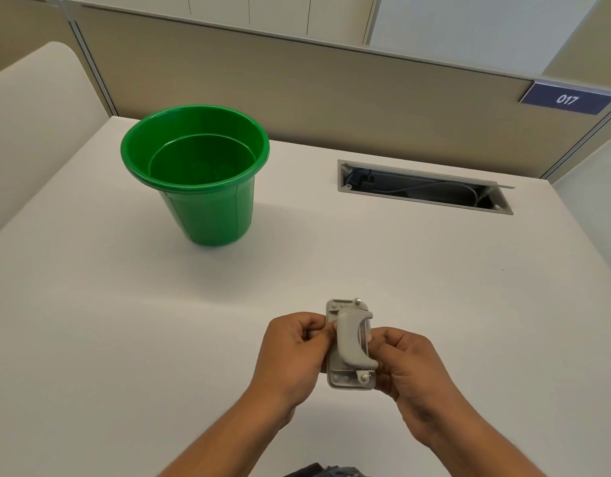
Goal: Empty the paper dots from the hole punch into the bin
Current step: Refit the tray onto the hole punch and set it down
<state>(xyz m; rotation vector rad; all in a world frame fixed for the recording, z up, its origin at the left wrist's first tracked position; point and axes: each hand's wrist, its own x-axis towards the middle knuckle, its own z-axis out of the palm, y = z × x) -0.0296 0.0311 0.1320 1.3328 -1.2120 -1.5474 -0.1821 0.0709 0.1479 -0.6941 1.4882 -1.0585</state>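
A grey hole punch [350, 344] is held between both hands just above the white desk, near its front edge, with its long side pointing away from me. My left hand [293, 356] grips its left side and my right hand [407, 370] grips its right side. The curved lever faces up. A green plastic bin [197, 173] stands upright at the far left of the desk, well away from the hands, and looks empty. No paper dots are visible.
The white desk [125, 321] runs to a beige partition wall [297, 87] at the back. An open cable slot [424, 187] with wires inside is cut into the desk at the back right. A blue label reading 017 [567, 99] hangs on the partition.
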